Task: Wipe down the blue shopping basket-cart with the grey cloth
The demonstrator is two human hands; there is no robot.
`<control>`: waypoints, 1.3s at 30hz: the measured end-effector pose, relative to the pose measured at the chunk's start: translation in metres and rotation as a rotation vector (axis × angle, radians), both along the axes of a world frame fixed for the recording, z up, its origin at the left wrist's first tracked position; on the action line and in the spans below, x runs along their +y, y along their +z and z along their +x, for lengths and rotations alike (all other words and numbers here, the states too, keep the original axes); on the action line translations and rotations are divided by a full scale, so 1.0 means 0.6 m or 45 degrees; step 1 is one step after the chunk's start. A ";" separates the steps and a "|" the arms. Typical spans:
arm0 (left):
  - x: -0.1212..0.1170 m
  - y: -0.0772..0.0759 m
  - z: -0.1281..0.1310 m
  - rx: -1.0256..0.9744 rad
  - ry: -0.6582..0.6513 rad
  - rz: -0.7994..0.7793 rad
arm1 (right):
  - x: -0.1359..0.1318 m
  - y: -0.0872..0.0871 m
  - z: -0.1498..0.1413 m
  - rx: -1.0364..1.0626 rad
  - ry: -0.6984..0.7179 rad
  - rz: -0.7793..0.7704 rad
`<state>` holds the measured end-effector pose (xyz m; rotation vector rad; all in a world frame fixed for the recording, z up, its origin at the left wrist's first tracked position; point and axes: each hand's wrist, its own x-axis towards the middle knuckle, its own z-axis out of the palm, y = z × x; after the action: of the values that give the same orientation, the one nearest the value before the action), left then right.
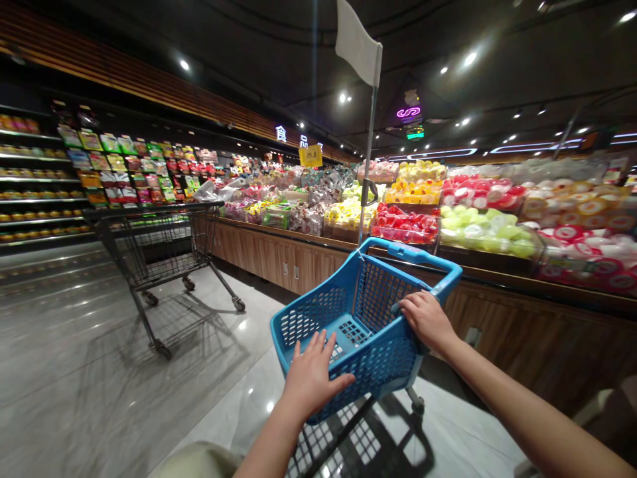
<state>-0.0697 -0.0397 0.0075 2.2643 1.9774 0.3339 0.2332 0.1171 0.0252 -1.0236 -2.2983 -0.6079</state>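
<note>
A small blue plastic shopping cart (383, 368) stands right in front of me, its basket bare inside as far as I can see. A pole rises from it, topped by a pale flag (357, 46). My right hand (426, 320) is closed over the basket's side rim, close to the blue push handle. Fingers spread, my left hand (314, 375) lies at the near front edge of the basket; whether it touches the rim I cannot tell. Nothing shows in its grasp.
A dark metal shopping cart (159, 245) stands to the left on the glossy tiled floor. Behind the blue cart runs a wood-panelled counter (249, 255) heaped with colourful packaged goods, including red packs (405, 224). Stocked shelves (40, 179) line the far left. A yellow price sign (311, 156) stands above the counter.
</note>
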 end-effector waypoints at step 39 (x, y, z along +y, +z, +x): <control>-0.005 -0.007 0.028 -0.043 -0.012 -0.010 | -0.050 -0.023 -0.040 0.077 0.046 -0.089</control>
<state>-0.0527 -0.0428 0.0036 2.2471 1.9477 0.3604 0.2095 0.0874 0.0116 -1.0169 -2.2936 -0.4785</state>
